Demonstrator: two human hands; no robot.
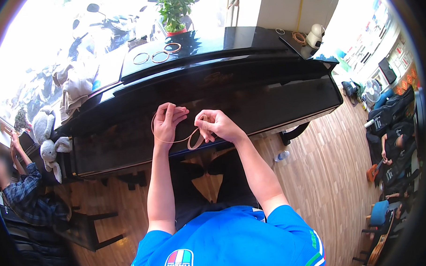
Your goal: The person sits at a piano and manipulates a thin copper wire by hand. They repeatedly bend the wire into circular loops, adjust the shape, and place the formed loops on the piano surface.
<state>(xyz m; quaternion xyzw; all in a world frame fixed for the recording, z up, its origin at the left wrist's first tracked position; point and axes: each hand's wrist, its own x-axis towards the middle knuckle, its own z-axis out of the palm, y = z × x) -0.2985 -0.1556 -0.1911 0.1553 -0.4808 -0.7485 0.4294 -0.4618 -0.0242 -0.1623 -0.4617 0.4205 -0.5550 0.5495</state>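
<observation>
My left hand (pixel 166 121) is raised over the closed black piano (pixel 268 98), fingers pinched on a thin, copper-coloured string (pixel 180 141) that curves down around the wrist. Just right of it, my right hand (pixel 217 126) has thumb and index finger closed on a pale tan looped band (pixel 193 144), which dangles below the fingers; whether it is part of the same coil I cannot tell. On the piano's top lie several thin coiled rings (pixel 160 57), with more coils (pixel 299 37) at the right end.
A potted plant (pixel 175 10), small white device (pixel 316 34) and grey plush rabbit (pixel 49 153) sit around the piano. A person in plaid (pixel 22 191) is at left; another (pixel 394 145) is at right among guitar bags and instruments. A bottle (pixel 282 156) stands on the floor.
</observation>
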